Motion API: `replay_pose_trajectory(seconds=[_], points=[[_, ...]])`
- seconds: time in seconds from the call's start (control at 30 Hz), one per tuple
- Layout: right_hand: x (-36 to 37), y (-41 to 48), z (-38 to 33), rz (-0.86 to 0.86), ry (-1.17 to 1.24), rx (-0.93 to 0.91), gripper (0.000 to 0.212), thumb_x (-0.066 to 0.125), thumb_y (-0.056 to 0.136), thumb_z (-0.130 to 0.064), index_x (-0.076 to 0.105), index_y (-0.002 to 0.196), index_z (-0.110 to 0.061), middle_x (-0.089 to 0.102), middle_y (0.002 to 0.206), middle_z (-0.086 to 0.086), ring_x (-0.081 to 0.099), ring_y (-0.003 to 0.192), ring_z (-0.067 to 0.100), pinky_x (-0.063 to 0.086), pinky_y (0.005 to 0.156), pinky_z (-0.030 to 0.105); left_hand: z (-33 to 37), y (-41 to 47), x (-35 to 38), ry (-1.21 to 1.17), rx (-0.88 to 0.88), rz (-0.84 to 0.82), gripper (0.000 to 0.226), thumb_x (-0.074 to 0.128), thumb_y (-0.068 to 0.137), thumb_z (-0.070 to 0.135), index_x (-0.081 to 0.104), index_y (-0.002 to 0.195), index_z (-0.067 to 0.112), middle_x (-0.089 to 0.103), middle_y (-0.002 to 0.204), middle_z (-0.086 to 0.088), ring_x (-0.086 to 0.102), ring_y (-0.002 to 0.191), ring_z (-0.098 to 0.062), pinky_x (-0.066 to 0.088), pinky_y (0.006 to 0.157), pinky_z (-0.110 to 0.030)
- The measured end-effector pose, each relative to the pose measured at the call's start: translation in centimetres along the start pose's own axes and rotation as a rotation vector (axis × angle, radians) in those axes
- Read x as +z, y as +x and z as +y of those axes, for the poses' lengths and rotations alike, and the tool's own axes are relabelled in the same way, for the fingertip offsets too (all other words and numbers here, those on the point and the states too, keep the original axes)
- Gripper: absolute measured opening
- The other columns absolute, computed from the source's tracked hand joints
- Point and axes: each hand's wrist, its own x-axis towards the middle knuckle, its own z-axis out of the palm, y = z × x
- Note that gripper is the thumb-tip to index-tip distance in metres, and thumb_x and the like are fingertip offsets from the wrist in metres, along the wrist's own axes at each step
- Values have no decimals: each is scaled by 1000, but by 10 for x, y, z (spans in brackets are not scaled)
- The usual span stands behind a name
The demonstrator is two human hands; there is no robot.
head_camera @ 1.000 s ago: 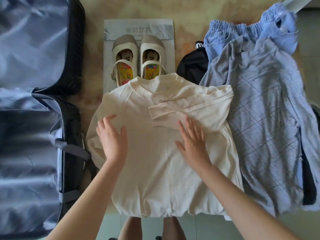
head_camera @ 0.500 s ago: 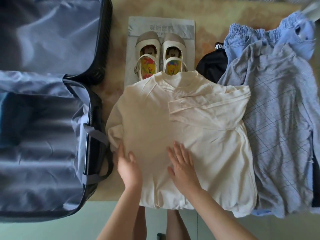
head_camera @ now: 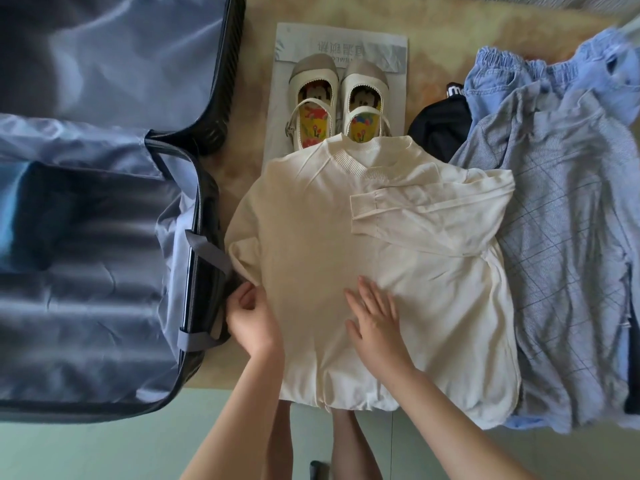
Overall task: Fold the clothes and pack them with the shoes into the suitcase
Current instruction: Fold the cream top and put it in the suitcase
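Note:
A cream sweater [head_camera: 311, 237] lies face up in the middle of the table, its right sleeve folded across the chest. My left hand [head_camera: 251, 317] curls its fingers round the sweater's left edge near the tucked left sleeve. My right hand [head_camera: 375, 313] lies flat with spread fingers on the sweater's lower middle. A pair of cream strap shoes [head_camera: 334, 98] stands just beyond the collar. The open suitcase [head_camera: 97, 237] with grey lining fills the left side.
The shoes stand on a grey plastic bag [head_camera: 391, 46]. A blue-grey checked garment [head_camera: 568, 237] lies right of the sweater, with light blue shorts [head_camera: 502, 74] and a black garment [head_camera: 438, 126] behind it. The table's front edge runs under the sweater's hem.
Both hands slid down the sweater toward its hem. My left hand moved to the left edge and curled onto the fabric. The view shifted, showing more of the suitcase.

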Motion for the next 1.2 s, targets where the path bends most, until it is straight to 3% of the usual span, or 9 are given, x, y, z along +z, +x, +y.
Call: replay_pose_trajectory(seconds=[0.13,0.27,0.4,0.5,0.67,0.73,0.93,1.07,1.2], points=[[-4,-2,-23,34,195,22,44,45,94,-16,50,137,-16,33,152,8,22,140,19,5,113,27,0,-17,-13,-31,84,-32,17,59,89,16,64,103,22,68,97,2,63,91,-11,44,76,-17],[-5,-3,-56,58,393,17,42,52,88,-28,59,128,-16,56,130,1,46,121,19,36,107,34,6,-30,-20,-59,157,-26,12,63,89,15,63,99,22,67,98,0,64,95,-13,51,89,-30],[-4,3,-89,40,545,75,57,47,77,-52,61,123,-22,62,118,-12,46,110,6,33,98,17,23,-39,-17,-112,227,-70,17,67,86,15,58,91,28,67,96,-1,64,93,-14,51,84,-29],[-5,14,-102,135,684,181,45,52,75,-50,67,111,-28,64,107,-19,42,104,2,32,90,8,33,-40,-11,-159,235,-145,20,69,84,15,59,94,28,66,87,4,65,85,-11,50,79,-24],[-8,35,-97,241,970,416,24,63,86,-39,70,96,-19,69,91,-4,60,97,13,49,86,30,40,-33,-2,-184,241,-272,23,68,87,13,59,107,19,68,90,0,67,85,-11,54,79,-25],[-20,39,-90,317,1001,443,20,60,93,-29,67,93,-10,65,80,-5,59,76,1,47,72,21,38,-27,-1,-136,250,-306,25,65,89,18,57,113,19,67,100,2,65,94,-6,51,84,-22],[-41,50,-53,369,956,558,12,56,95,-15,62,86,-10,56,67,-5,51,60,6,44,62,29,18,-12,-3,126,214,-315,28,58,92,14,52,117,27,55,119,9,54,109,-4,43,93,-23],[-39,52,-29,267,722,616,29,56,95,-23,60,119,-9,62,111,6,56,100,17,41,88,28,18,-5,2,156,162,-357,37,55,93,11,48,130,18,56,120,6,53,106,-5,39,89,-21],[-26,49,-21,283,234,282,54,72,78,-43,61,120,-10,60,118,11,54,108,32,38,95,39,26,9,15,160,168,-407,39,51,94,7,48,132,14,60,123,1,55,108,-9,39,90,-22]])
